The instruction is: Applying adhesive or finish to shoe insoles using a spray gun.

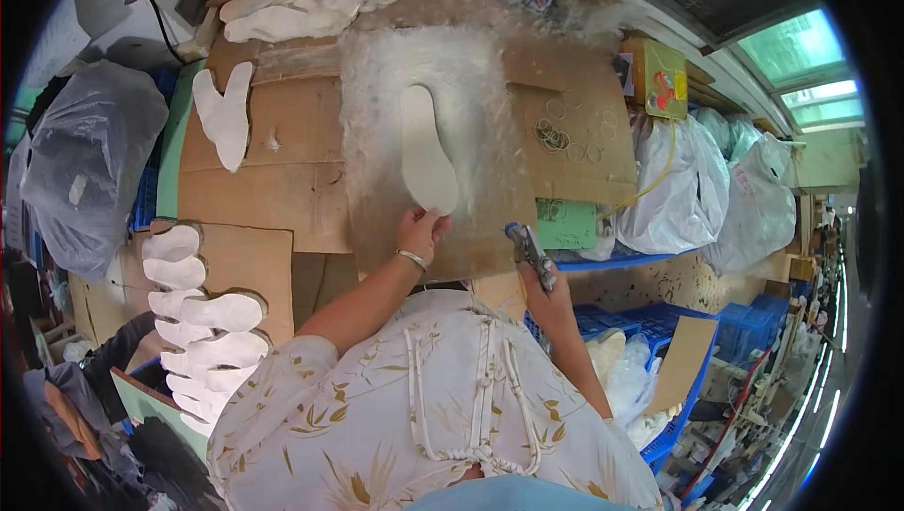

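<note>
A white shoe insole (428,151) lies lengthwise on a whitened, fuzzy-coated patch (372,87) of the cardboard-covered worktop. My left hand (422,234) pinches its near end between thumb and fingers. Off to the right, my right hand (550,302) is wrapped round a metal spray gun (533,257), whose blue-tipped front points up and left, apart from the insole. Part of the gun's handle is hidden in my palm.
Two joined-looking insoles (224,115) lie left, with a pile (311,12) at the back. Several more insoles (202,323) overlap on cardboard at lower left. Rubber bands (551,137) and a green card (566,225) are at right. Beyond stand plastic bags (670,186) and a blue crate (673,370).
</note>
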Demonstrator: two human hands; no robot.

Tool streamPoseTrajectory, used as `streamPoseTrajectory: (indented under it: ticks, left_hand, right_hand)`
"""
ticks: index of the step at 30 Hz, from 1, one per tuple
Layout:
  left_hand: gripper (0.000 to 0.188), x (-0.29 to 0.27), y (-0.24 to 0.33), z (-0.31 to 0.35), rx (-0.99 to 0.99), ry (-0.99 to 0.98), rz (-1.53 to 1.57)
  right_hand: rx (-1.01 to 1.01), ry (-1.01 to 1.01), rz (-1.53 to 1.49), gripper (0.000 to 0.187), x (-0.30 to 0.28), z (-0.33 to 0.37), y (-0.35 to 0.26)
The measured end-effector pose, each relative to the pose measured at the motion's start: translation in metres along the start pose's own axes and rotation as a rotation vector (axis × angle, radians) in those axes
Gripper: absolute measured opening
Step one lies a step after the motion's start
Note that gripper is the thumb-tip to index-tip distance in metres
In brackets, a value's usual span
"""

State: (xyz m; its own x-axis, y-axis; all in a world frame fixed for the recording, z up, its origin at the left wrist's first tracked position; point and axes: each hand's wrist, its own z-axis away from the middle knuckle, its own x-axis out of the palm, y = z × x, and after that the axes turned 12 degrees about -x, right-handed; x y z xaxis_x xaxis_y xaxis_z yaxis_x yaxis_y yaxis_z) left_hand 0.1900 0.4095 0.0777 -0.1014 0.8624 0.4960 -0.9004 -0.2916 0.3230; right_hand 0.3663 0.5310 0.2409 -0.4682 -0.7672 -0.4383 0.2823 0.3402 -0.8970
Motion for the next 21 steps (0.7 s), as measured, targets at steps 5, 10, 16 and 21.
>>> streamPoseTrajectory:
  ticks: [5,10,16,21]
  left_hand:
    - [0.018,-0.010,0.002,-0.010,-0.045,0.054,-0.246]
    - [0.015,-0.008,0.009,-0.005,-0.042,0.056,-0.277]
    - [0.012,-0.013,0.007,-0.005,-0.063,0.058,-0.290]
    - [0.012,-0.022,0.005,-0.011,-0.050,0.084,-0.345]
  right_hand:
    - [0.113,-0.031,-0.058,0.024,-0.009,-0.039,-0.042]
    - [-0.064,-0.122,-0.048,0.025,0.026,-0.101,-0.080]
    - [-0.041,-0.182,0.111,0.035,0.069,-0.173,-0.060]
    - [-0.125,-0.139,-0.004,0.036,0.086,-0.186,-0.058]
